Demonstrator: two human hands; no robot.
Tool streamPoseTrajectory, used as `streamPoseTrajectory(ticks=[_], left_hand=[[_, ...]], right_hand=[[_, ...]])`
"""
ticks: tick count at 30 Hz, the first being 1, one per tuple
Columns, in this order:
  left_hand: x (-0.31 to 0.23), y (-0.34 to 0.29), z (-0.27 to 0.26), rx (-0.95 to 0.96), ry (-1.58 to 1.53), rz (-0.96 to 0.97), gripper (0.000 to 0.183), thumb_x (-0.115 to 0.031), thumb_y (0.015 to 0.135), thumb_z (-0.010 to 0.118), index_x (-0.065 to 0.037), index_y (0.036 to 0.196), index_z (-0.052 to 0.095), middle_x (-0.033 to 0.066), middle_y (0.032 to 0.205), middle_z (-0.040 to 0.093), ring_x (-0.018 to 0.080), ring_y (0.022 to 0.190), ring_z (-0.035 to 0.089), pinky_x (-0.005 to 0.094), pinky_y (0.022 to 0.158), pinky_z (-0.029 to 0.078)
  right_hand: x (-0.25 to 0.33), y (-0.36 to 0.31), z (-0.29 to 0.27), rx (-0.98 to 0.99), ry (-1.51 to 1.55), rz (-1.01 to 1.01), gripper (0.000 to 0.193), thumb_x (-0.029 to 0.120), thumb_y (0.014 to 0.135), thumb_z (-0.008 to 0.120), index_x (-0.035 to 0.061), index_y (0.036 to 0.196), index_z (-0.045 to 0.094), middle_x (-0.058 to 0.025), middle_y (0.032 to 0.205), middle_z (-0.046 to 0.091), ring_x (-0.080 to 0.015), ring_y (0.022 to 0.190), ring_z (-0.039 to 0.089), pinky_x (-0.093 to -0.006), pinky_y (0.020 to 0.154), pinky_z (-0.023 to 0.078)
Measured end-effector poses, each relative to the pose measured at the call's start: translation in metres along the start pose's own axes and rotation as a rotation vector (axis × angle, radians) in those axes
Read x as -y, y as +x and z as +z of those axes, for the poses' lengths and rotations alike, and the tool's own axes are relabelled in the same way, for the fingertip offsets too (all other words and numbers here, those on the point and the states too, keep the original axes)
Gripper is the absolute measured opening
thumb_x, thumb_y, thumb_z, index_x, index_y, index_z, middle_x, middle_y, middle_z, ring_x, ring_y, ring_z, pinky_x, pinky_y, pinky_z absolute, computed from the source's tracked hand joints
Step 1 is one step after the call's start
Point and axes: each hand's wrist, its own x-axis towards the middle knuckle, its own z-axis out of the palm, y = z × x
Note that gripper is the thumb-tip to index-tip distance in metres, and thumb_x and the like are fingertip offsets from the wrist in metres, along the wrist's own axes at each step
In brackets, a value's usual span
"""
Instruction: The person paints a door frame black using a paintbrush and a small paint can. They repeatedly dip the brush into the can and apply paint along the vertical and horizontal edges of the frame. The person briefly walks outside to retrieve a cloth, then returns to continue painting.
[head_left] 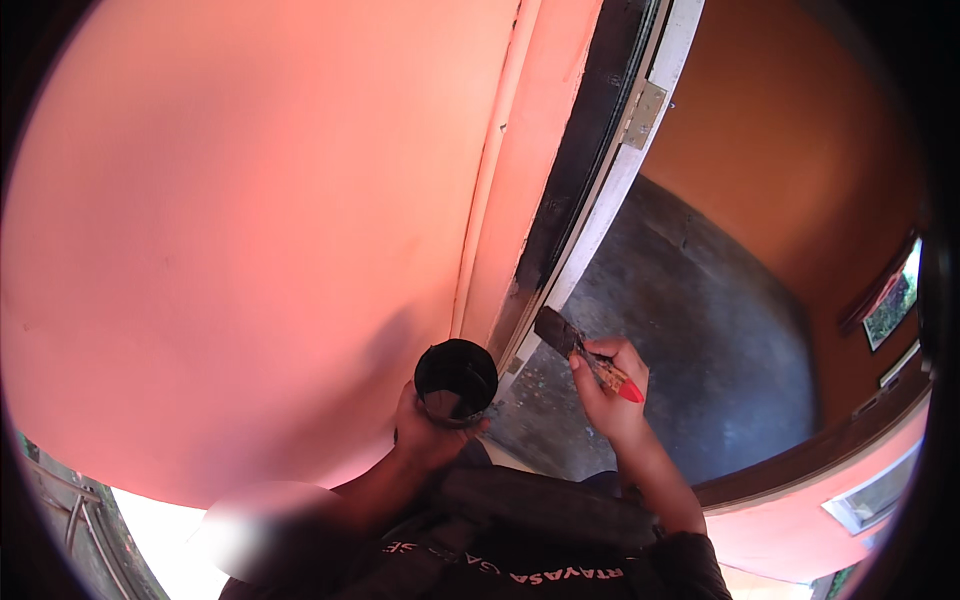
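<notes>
My left hand [428, 436] is wrapped round a round black pot [457, 383] with dark, shiny liquid inside, held up close to the pink wall. In my right hand [620, 390] is a paintbrush [590, 358] with dark bristles and a stained wooden handle ending in a red tip. The bristles point up and left, at the edge of the door frame [545, 235]. Whether they touch it, I cannot tell. The frame has a dark painted strip, with a pale, unpainted-looking edge [600, 215] beside it.
A metal hinge [645, 115] sits high on the pale edge. The pink wall [250, 250] fills the left side. Past the doorway lie a grey concrete floor [690, 310] and an orange wall [770, 150], with a window [893, 300] at far right.
</notes>
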Motion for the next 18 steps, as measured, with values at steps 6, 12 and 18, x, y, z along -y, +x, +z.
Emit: streamPoseTrajectory(ticks=[6,12,18], left_hand=[[-0.006,0.002,-0.006,0.000,-0.037,0.014,0.060,-0.060,0.095,0.032,-0.021,0.135,0.054,0.0089,0.131,0.060,0.0319,0.116,0.059,0.0568,0.087,0.050],[-0.010,0.001,0.001,-0.074,-0.048,-0.011,0.059,-0.062,0.093,0.038,-0.024,0.136,0.054,0.0082,0.134,0.058,0.0327,0.118,0.057,0.0577,0.088,0.048],[-0.008,0.002,-0.007,-0.039,-0.053,-0.052,0.060,-0.063,0.092,0.042,-0.023,0.136,0.053,0.0076,0.135,0.058,0.0327,0.119,0.056,0.0577,0.089,0.047]], right_hand=[[0.025,0.063,0.008,0.037,-0.157,-0.212,0.020,0.002,0.080,0.076,0.0018,0.095,0.064,-0.0124,0.084,0.065,-0.0250,0.072,0.067,-0.0316,0.064,0.052],[0.028,0.081,0.015,0.154,-0.241,-0.241,0.017,0.004,0.077,0.077,0.0040,0.092,0.069,-0.0111,0.086,0.066,-0.0279,0.071,0.068,-0.0342,0.062,0.053],[0.031,0.088,0.021,0.252,-0.351,-0.212,0.013,0.007,0.080,0.075,0.0047,0.091,0.069,-0.0103,0.088,0.067,-0.0286,0.071,0.069,-0.0359,0.062,0.055]])
